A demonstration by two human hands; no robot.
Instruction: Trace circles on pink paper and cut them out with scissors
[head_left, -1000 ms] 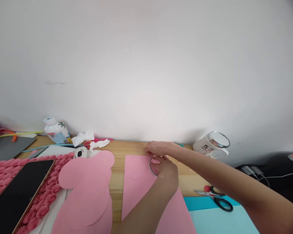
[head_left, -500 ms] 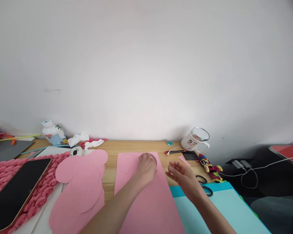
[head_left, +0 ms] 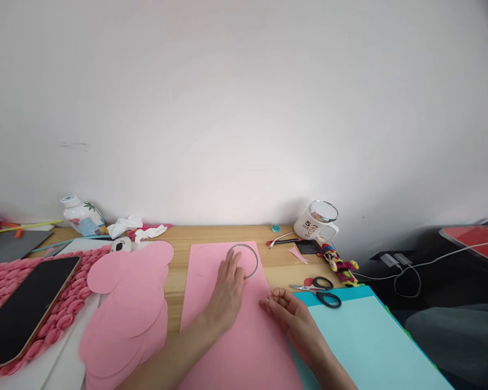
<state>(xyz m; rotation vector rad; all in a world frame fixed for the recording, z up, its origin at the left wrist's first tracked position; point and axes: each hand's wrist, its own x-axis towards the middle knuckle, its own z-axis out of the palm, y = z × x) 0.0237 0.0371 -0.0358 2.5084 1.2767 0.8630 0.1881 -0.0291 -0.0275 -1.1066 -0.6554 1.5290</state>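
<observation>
A pink paper sheet (head_left: 236,336) lies on the wooden desk (head_left: 187,238) in front of me. A thin metal ring (head_left: 252,257) rests on its far end. My left hand (head_left: 228,295) lies flat on the sheet with fingers stretched out, its fingertips touching the near left part of the ring. My right hand (head_left: 287,311) is at the sheet's right edge, fingers pinched together on that edge or on something small that I cannot make out.
A stack of pink paper circles (head_left: 126,303) lies to the left, beside a phone (head_left: 20,309) on a mat of pink rolled pieces (head_left: 71,314). Scissors (head_left: 319,290), a teal sheet (head_left: 370,341), a white mug (head_left: 315,222) and cables (head_left: 406,273) are on the right.
My right hand left the ring and came back to the sheet's right edge. My left hand slid toward me, uncovering the ring. The view shifted slightly.
</observation>
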